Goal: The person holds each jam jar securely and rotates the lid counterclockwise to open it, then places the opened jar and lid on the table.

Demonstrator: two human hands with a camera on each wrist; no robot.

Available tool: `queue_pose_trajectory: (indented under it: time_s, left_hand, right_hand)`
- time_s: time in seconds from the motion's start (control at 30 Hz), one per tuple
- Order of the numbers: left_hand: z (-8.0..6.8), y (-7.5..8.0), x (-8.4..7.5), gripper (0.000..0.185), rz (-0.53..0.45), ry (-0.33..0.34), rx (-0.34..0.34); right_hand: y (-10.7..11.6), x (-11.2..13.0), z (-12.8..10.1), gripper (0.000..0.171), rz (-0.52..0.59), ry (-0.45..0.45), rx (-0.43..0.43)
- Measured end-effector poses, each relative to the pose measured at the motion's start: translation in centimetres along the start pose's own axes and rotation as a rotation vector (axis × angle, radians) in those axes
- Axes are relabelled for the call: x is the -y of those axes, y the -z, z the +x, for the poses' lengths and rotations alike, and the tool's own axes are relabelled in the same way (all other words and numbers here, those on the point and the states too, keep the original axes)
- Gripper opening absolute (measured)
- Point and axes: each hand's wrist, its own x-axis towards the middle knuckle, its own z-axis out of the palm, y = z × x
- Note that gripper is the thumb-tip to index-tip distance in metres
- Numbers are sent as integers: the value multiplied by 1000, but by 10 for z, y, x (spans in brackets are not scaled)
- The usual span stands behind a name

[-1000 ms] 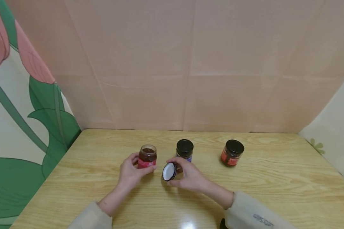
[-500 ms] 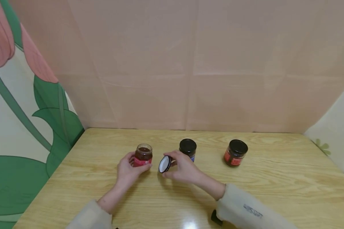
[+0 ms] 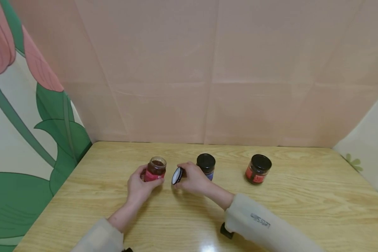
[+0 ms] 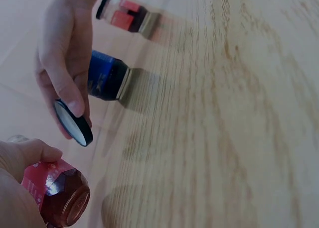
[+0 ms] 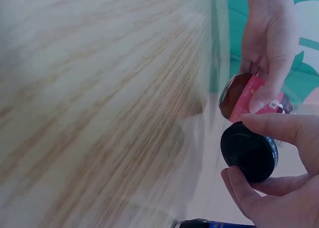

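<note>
My left hand grips a glass jar with a pink-red label and dark reddish contents, its mouth uncovered. In the left wrist view the base of this jar shows, raised off the table. To its right, my right hand pinches a round black lid by its edge, the white inside turned toward the open jar. The lid's black top faces the right wrist camera. Behind the right hand stands a jar with a blue label and black lid, partly covered by the fingers.
Farther right on the wood-grain table stands another black-lidded jar with a red label. A pink cloth backdrop rises along the table's rear edge, and a floral panel is at the left.
The right hand has moved left and slightly away with the lid, which is now turned more edge-on and closer to the held jar. The left hand has shifted slightly left and up with the jar.
</note>
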Motion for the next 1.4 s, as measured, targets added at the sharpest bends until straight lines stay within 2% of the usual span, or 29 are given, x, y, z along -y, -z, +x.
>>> queue_pose_trajectory:
  time_s: [0.4,0.63,1.03,1.4]
  left_hand:
    - [4,0,3,70,-5,24,-3]
    - [8,-1,3,67,-2,44,-8]
    - [14,-4,8,62,-5,48,-24]
    - [17,-2,6,66,-45,82,2]
  right_hand:
    - [-9,-5,10,70,45,15,25]
    - [-11,-5,13,70,26,24,5]
    - [-20,-7,17,65,41,0,-1]
    - [-22,-9,20,67,3,-27,7]
